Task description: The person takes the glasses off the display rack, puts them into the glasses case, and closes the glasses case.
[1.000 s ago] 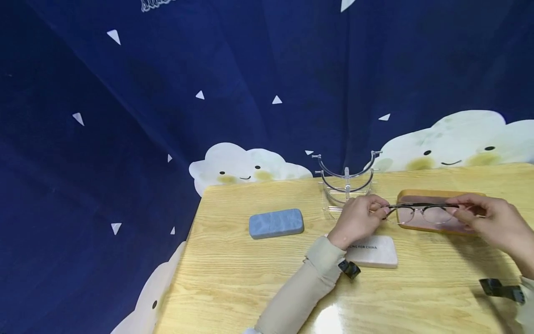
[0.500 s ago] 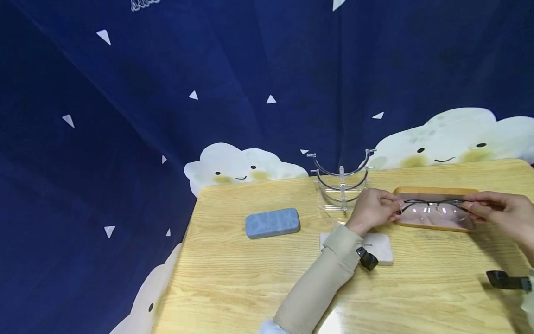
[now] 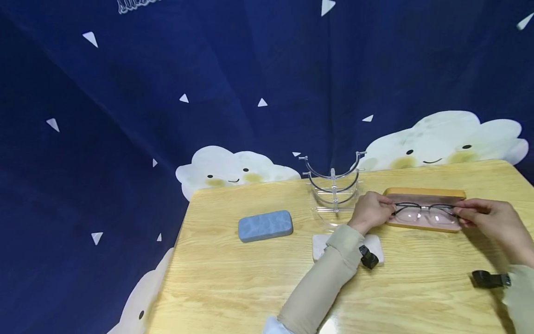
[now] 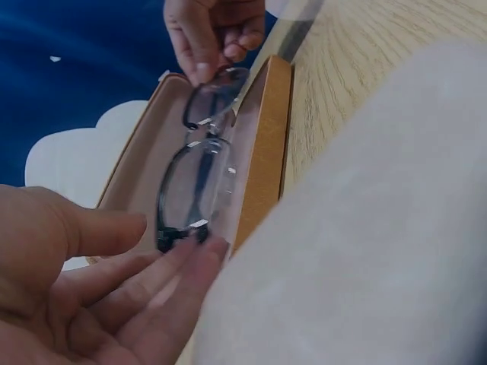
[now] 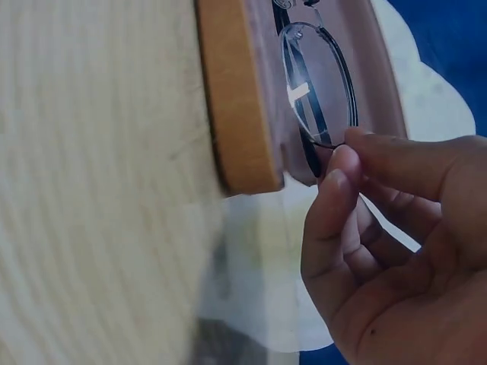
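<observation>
A pair of eyeglasses (image 3: 410, 215) with a dark upper rim and clear lenses lies inside an open orange-brown glasses case (image 3: 423, 191) with a pink lining. At the left end of the frame my left hand (image 3: 372, 212) has its fingertips against the dark corner, thumb close by, as the left wrist view shows. The opposite corner is pinched between thumb and forefinger of my right hand (image 3: 494, 222). In the right wrist view, a folded dark temple shows behind the lens (image 5: 316, 87).
A clear acrylic display stand (image 3: 333, 190) with curved arms stands behind my left hand. A blue glasses case (image 3: 265, 226) lies to its left. A whitish case (image 3: 320, 244) is partly under my left wrist. The wooden table (image 3: 233, 283) meets a dark blue curtain (image 3: 233, 69).
Both hands have lowered the eyeglasses from above the open case down into it. My left hand now covers more of the whitish case. The whole head view has shifted slightly.
</observation>
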### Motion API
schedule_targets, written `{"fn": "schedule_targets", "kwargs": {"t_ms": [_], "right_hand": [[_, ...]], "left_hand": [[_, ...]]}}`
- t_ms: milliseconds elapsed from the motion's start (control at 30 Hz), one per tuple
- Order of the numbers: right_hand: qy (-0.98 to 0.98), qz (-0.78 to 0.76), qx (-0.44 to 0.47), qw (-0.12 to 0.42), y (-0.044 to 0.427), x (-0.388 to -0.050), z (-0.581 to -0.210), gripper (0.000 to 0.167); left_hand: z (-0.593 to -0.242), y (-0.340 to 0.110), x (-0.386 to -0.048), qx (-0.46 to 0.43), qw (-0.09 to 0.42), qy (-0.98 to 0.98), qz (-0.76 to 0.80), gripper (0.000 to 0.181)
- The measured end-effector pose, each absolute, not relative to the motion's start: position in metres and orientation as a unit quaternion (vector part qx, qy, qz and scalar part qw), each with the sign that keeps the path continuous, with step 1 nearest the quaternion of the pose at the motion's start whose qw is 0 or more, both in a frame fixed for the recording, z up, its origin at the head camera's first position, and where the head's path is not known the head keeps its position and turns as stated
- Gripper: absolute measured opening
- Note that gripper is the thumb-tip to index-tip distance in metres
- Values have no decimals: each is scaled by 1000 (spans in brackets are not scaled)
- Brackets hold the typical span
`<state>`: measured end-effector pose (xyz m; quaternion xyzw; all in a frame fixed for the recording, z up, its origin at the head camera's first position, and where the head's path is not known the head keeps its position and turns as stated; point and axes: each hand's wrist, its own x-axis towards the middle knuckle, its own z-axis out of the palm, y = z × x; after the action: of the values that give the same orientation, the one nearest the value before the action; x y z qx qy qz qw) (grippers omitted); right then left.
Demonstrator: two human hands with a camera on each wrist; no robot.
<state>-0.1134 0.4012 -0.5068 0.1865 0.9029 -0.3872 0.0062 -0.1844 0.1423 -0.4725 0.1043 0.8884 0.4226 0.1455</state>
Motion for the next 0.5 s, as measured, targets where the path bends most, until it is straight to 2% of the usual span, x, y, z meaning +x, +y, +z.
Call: {"fn": "schedule_targets", "kwargs": {"t_ms": [300, 500], "right_hand": [[916, -353, 193, -4, 393, -112, -509, 36], [915, -349, 202, 6, 390, -111, -510, 40]], "left_hand": [[-473, 137, -184, 163, 143, 908, 359, 19], [-473, 136, -182, 160, 151, 913, 344, 42]]}}
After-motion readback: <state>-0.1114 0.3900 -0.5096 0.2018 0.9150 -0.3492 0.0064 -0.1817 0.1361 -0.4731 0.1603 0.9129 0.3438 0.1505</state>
